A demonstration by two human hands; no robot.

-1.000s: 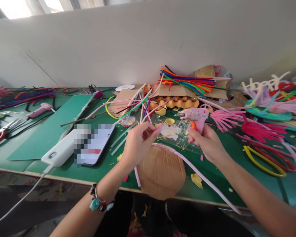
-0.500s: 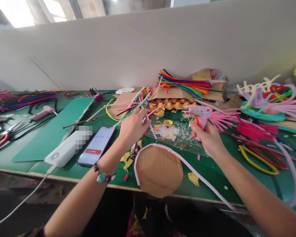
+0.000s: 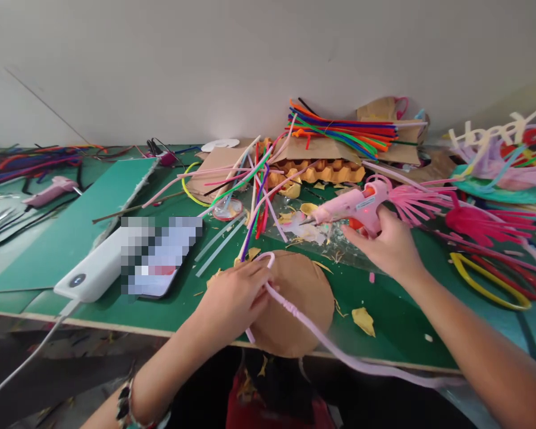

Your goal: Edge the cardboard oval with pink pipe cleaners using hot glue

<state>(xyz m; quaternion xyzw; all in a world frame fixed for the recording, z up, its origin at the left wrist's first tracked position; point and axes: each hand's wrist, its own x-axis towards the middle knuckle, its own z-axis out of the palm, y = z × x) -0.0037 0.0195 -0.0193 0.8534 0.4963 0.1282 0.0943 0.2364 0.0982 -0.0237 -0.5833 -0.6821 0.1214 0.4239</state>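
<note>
A round cardboard disc (image 3: pixel 310 283) lies at the table's front edge. Over its left side, my left hand (image 3: pixel 239 298) pinches a long pale pink pipe cleaner (image 3: pixel 315 328), which bends in a loop above the fingers. From there the strip crosses the disc and trails off to the right; a short end shows below the hand. My right hand (image 3: pixel 393 247) is closed round the handle of a pink hot glue gun (image 3: pixel 357 205). Its nozzle points left, above a clear plastic sheet (image 3: pixel 339 247) with whitish glue on it, apart from the disc.
Behind the disc lie loose coloured pipe cleaners (image 3: pixel 263 179) and an orange egg tray (image 3: pixel 321 170). A phone (image 3: pixel 170 256) and a white power bank (image 3: pixel 93 262) lie left. A second glue gun (image 3: pixel 51 190) rests farther left. Yellow and red loops (image 3: pixel 486 286) lie right.
My left hand has come down from the loose pipe cleaners onto the pale pink one, lifting it off the disc's rim. The glue gun's nozzle has dipped and moved left. The view has tilted down.
</note>
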